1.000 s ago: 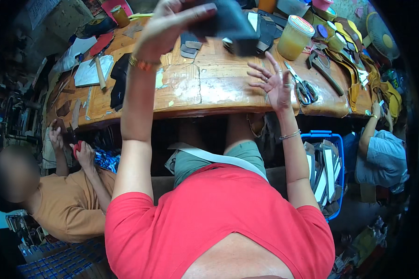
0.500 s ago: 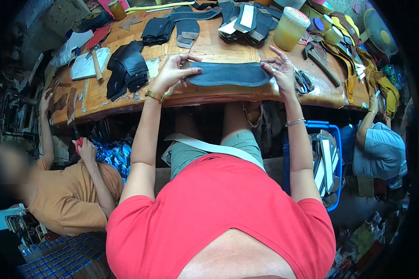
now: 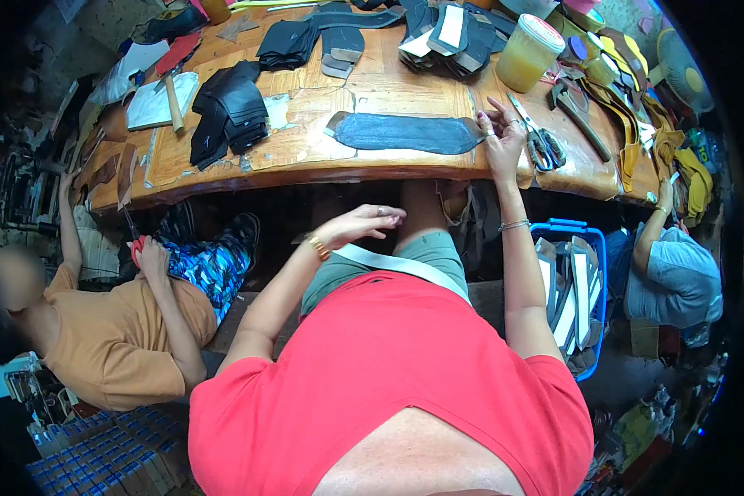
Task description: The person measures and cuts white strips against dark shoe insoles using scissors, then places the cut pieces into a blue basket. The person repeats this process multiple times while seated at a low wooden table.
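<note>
Left hand [image 3: 358, 224] moves off the dark, curved, leather-like strip [image 3: 405, 134], now flat on the brown wooden table [image 3: 442, 89], to above the lap [image 3: 435, 253], fingers loosely parted. Right hand [image 3: 503, 147] touches strip's right end; pinch unconfirmed. Probably light, pliable; hold ends.

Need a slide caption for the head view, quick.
Right hand at the right end of a dark strip on the wooden table, scissors alongside, left hand off the table.

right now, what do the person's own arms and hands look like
Short red sleeves, no gloves. The left hand has a gold-coloured band at the wrist, a ring and what looks like dark red nail polish. The right hand has a thin silver-coloured bracelet at its wrist.
</note>
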Available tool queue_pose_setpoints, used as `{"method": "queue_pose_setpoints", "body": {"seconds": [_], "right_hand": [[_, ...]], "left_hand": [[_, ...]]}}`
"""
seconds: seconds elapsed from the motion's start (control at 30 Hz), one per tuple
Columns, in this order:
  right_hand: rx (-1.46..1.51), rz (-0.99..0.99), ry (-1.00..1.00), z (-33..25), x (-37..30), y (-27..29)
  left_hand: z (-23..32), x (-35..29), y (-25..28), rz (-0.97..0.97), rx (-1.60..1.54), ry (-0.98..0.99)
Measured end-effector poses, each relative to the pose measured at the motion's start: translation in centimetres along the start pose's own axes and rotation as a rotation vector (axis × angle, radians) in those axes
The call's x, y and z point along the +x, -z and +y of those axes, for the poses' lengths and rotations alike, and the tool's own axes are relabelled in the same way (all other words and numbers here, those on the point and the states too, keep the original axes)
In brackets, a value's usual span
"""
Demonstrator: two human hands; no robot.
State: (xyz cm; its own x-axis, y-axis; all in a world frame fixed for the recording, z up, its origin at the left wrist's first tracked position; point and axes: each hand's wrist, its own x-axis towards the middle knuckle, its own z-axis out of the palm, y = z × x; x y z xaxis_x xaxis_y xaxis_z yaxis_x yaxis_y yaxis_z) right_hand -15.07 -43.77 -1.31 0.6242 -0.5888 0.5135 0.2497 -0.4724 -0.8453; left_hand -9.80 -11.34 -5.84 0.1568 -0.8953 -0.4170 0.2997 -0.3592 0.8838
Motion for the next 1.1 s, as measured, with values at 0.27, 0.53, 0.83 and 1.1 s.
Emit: {"method": "queue_pose_setpoints", "body": {"seconds": [0.27,0.53,0.83,1.1], "right_hand": [[0.067,0.019,-0.021,-0.5,-0.2,0.0],[0.067,0.044,-0.043,-0.5,-0.5,-0.1],[0.1,0.073,-0.021,-0.7,-0.5,-0.1],[0.09,0.08,-0.03,-0.1,-0.8,0.0]], "left_hand": [[-14.2,14.6,3.9,0.475,-0.386,0.468],[-16.7,14.9,-0.5,0.267,-0.712,0.457],[-13.9,17.8,1.1,0.125,-1.009,0.24],[-14.1,13.7,-2.2,0.07,-0.385,0.283]]}}
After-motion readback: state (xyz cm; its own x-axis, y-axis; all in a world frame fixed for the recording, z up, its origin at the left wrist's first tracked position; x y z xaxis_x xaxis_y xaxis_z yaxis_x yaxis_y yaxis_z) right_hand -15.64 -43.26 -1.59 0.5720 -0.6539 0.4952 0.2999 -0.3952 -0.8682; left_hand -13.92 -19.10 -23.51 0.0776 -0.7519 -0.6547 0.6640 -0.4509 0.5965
